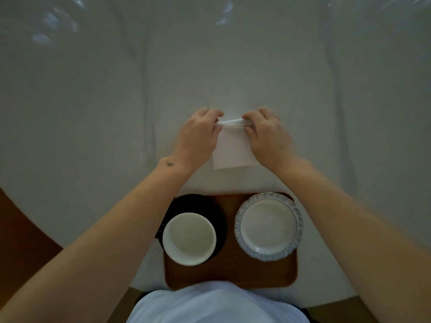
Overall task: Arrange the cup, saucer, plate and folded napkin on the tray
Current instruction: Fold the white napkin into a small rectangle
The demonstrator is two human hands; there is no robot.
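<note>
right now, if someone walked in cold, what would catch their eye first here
First, the two hands at the centre: the left hand and right hand each pinch the far edge of a white napkin on the pale tablecloth. Next, nearer the person, the wooden tray: a white cup on a black saucer on its left side, a blue-rimmed plate on its right.

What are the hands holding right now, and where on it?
Both hands, left and right, pinch the white napkin at its far folded edge, one at each end; its near edge lies on the table.
</note>
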